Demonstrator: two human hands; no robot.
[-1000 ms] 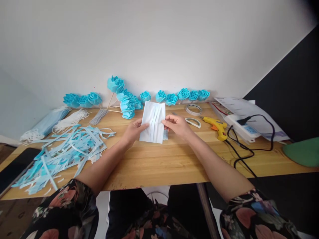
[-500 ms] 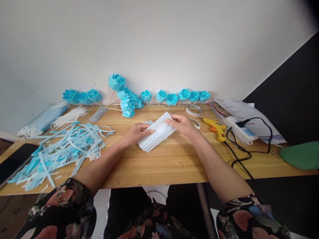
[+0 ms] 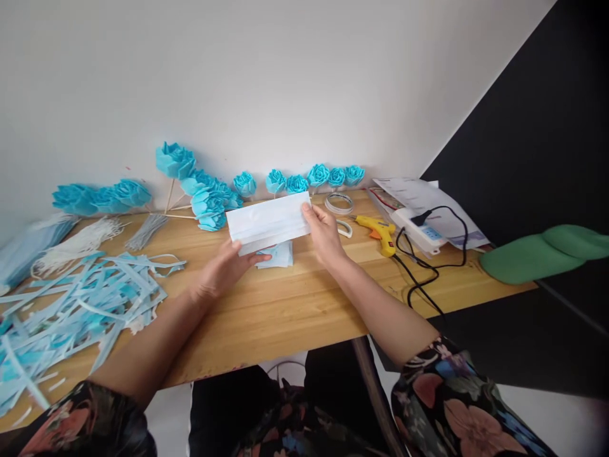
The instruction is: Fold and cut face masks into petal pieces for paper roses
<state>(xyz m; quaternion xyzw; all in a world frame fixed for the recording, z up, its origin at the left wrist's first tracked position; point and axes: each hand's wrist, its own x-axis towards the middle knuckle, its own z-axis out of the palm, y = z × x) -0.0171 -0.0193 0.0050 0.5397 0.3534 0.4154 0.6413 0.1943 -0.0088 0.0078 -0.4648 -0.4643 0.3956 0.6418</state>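
Between my two hands is a white, pleated face mask piece (image 3: 267, 222), held up a little above the table. No ear loops show on it, and I cannot tell whether it is one layer or several. My left hand (image 3: 219, 270) pinches its lower left corner, thumb in front and fingers behind or beneath. Wrapped on the right end is my right hand (image 3: 324, 236), thumb on the front face. Pale blue cut pieces (image 3: 284, 255) lie on the table just below the mask, partly hidden by it.
Cut blue and white strips (image 3: 109, 295), white ear loops (image 3: 78, 244), grey wires (image 3: 146, 230) and stacked masks (image 3: 33, 247) lie left. Blue flowers (image 3: 209, 202) line the wall. Tape rolls (image 3: 339, 203), a yellow glue gun (image 3: 378, 231), power strip (image 3: 425, 235) and green object (image 3: 528, 257) are right.
The mask piece has been raised and turned from a steep slant to nearly level, showing its white face. My left hand has shifted to its lower corner. The camera view has turned right.
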